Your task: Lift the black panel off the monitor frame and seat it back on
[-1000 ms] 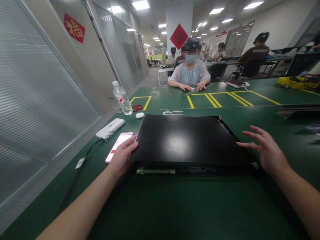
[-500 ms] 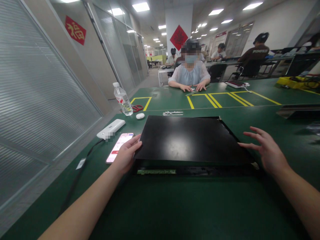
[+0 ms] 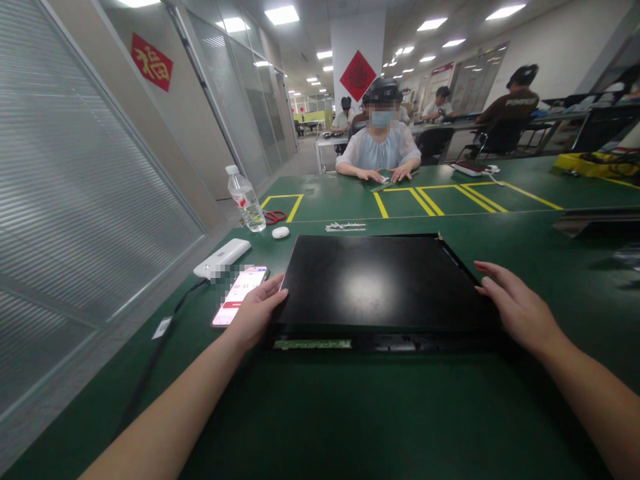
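Observation:
A large black flat panel lies on the green table in front of me. Under its near edge a dark frame shows, with a thin green circuit strip. My left hand grips the panel's left edge, thumb on top, the other fingers hidden below. My right hand rests against the panel's right edge with its fingers stretched out and close together.
Left of the panel lie a lit phone, a white power bank with a cable, a water bottle, red scissors and a white earbud case. Small white parts lie behind it. A person sits opposite; others work farther back.
My right hand has dropped from hovering with spread fingers onto the panel's right edge. My left hand has slid slightly forward along the left edge.

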The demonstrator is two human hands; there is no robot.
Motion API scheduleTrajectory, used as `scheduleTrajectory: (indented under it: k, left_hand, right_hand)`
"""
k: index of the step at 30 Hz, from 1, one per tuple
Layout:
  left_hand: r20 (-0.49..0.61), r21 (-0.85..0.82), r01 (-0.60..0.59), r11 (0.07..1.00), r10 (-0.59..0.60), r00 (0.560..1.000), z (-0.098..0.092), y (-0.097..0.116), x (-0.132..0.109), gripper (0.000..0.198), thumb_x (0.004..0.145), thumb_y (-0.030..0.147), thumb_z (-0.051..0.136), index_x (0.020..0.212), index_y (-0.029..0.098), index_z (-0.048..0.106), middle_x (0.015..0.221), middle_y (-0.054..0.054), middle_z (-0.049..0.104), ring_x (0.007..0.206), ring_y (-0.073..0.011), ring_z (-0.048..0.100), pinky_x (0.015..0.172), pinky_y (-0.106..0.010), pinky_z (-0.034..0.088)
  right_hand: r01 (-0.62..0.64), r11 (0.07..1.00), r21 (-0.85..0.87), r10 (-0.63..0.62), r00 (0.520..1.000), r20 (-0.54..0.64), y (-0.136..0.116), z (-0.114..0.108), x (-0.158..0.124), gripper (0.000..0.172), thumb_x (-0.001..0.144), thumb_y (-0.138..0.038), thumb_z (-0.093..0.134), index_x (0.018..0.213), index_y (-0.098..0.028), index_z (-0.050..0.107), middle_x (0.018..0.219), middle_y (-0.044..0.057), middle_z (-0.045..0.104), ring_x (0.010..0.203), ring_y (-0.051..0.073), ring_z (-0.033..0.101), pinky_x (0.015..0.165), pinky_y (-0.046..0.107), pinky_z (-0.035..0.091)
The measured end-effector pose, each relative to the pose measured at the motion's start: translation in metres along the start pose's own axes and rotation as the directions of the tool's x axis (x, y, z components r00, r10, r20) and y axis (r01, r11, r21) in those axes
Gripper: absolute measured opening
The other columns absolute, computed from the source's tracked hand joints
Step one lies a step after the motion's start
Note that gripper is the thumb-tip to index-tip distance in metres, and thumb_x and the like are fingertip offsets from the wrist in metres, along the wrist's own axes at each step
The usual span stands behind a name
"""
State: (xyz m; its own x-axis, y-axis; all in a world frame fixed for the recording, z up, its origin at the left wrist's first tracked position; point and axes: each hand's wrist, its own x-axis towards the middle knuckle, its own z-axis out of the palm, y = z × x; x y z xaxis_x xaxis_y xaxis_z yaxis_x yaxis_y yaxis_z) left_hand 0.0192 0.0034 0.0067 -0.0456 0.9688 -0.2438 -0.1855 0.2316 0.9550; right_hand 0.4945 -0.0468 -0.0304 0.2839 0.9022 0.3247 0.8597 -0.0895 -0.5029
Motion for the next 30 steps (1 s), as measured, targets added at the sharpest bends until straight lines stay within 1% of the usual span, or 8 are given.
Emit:
scheduleTrajectory:
  k: [3,7,9,12,16,18,24,30]
  left_hand:
    - [0.014,0.013,-0.003,1.0,0.003,1.0,-0.002,-0.001,0.001,0.052,0.076,0.009,0.083,0.127,0.015,0.078,0.123,-0.013,0.083,0.123,-0.0301,0.075,0.108,-0.038,0.057]
    - [0.031,0.035,-0.003,0.999,0.002,1.0,-0.003,-0.001,0.001,0.053,0.076,0.01,0.083,0.129,0.016,0.077,0.121,-0.014,0.084,0.121,-0.0313,0.076,0.104,-0.038,0.06]
    - [0.035,0.044,0.0,0.999,-0.001,0.999,-0.003,-0.001,0.001,0.052,0.078,0.009,0.082,0.129,0.017,0.077,0.12,-0.014,0.084,0.118,-0.0315,0.077,0.1,-0.038,0.062]
    - [0.042,0.051,0.011,0.999,-0.013,0.999,-0.004,-0.001,0.001,0.051,0.079,0.008,0.08,0.129,0.018,0.077,0.118,-0.013,0.085,0.115,-0.031,0.079,0.098,-0.038,0.064]
    - [0.05,0.035,0.015,0.999,-0.017,0.999,-0.004,0.0,0.002,0.05,0.079,0.006,0.078,0.127,0.016,0.077,0.113,-0.012,0.086,0.109,-0.03,0.081,0.096,-0.037,0.064]
    - [0.048,0.034,0.018,0.999,-0.02,0.999,-0.004,0.001,0.002,0.049,0.079,0.005,0.078,0.126,0.016,0.077,0.111,-0.012,0.086,0.108,-0.0299,0.081,0.096,-0.037,0.064]
    - [0.02,0.03,0.015,0.999,-0.016,1.0,-0.001,0.002,-0.002,0.052,0.076,0.007,0.08,0.127,0.016,0.077,0.114,-0.013,0.086,0.113,-0.0322,0.079,0.1,-0.04,0.063]
    - [0.029,0.014,0.001,1.0,-0.001,1.0,-0.002,0.001,-0.002,0.055,0.074,0.009,0.082,0.129,0.014,0.077,0.117,-0.016,0.084,0.116,-0.0343,0.078,0.102,-0.042,0.062]
  right_hand:
    - [-0.034,0.999,0.042,0.033,0.999,0.025,-0.009,-0.004,-0.002,0.058,0.097,-0.064,0.04,0.136,-0.03,0.067,0.14,0.012,0.07,0.108,0.032,0.074,0.085,0.044,0.059]
    - [0.041,0.999,0.02,-0.041,0.999,0.023,-0.014,-0.005,-0.001,0.058,0.095,-0.064,0.042,0.129,-0.027,0.072,0.124,0.012,0.077,0.094,0.031,0.076,0.08,0.046,0.059]
    - [0.092,0.996,-0.003,-0.092,0.995,0.026,-0.012,-0.003,-0.001,0.056,0.095,-0.065,0.043,0.126,-0.028,0.073,0.113,0.011,0.08,0.091,0.031,0.076,0.085,0.051,0.059]
    - [0.168,0.985,-0.049,-0.166,0.986,0.032,-0.006,0.002,0.0,0.053,0.095,-0.065,0.044,0.121,-0.031,0.075,0.099,0.007,0.082,0.093,0.032,0.076,0.101,0.061,0.052]
    - [0.209,0.975,-0.081,-0.205,0.977,0.052,-0.001,0.006,0.001,0.051,0.095,-0.066,0.043,0.113,-0.032,0.078,0.104,0.006,0.083,0.103,0.033,0.076,0.114,0.067,0.042]
    - [0.205,0.975,-0.09,-0.2,0.978,0.062,-0.001,0.005,0.001,0.052,0.094,-0.066,0.043,0.11,-0.032,0.079,0.109,0.006,0.083,0.105,0.033,0.076,0.115,0.067,0.042]
    - [0.174,0.981,-0.085,-0.165,0.981,0.105,-0.005,0.002,0.001,0.052,0.093,-0.067,0.044,0.107,-0.032,0.08,0.107,0.005,0.083,0.103,0.032,0.076,0.118,0.069,0.037]
    - [0.145,0.986,-0.081,-0.134,0.983,0.123,-0.009,0.001,0.001,0.048,0.092,-0.066,0.045,0.101,-0.034,0.08,0.105,0.004,0.083,0.106,0.034,0.075,0.116,0.07,0.039]
